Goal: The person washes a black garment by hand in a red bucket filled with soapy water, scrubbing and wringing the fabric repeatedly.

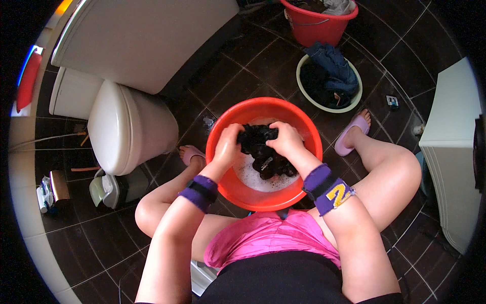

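Between my knees is a round red plastic basin with foamy water in its bottom. A wet black garment is bunched up inside it, its lower part lying in the suds. My left hand grips the upper left of the cloth, and my right hand grips its upper right, thumb and fingers curled around a fold. Some fingertips are hidden in the dark fabric. Purple bands wrap both my forearms.
Beyond the basin to the right, a pale green tub holds blue denim and dark clothes. Behind it stands a red bucket with cloth inside. A white toilet and a small bin are at the left, a white cabinet at the right.
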{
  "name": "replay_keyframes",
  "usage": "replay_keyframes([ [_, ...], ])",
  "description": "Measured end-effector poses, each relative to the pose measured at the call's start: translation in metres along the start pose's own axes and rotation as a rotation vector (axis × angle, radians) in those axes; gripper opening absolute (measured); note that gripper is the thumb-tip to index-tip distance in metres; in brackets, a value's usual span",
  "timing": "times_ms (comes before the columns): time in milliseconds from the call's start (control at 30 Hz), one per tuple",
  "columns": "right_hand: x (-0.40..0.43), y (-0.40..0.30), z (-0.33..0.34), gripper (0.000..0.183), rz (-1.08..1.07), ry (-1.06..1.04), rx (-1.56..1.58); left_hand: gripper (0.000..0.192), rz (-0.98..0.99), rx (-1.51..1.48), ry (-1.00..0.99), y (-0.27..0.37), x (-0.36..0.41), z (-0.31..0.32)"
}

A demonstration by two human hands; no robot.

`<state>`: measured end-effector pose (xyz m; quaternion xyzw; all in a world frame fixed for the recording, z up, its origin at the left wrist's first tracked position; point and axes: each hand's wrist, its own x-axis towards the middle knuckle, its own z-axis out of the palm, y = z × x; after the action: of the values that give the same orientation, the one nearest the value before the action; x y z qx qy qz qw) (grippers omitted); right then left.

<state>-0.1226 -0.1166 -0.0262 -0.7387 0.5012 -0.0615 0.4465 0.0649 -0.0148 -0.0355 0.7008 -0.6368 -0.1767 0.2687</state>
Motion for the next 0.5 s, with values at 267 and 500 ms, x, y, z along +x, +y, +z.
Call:
replay_keyframes([
  [267,0.043,0.005,0.08,0.054,0.333,-0.529,-0.594,0.068,-0.361,0.392,-0.674,-0.031,0.003,0.11],
  [500,0.052,0.033,0.116,0.059,0.566,-0.498,-0.531,0.067,-0.721,0.294,-0.741,-0.023,0.003,0.134],
])
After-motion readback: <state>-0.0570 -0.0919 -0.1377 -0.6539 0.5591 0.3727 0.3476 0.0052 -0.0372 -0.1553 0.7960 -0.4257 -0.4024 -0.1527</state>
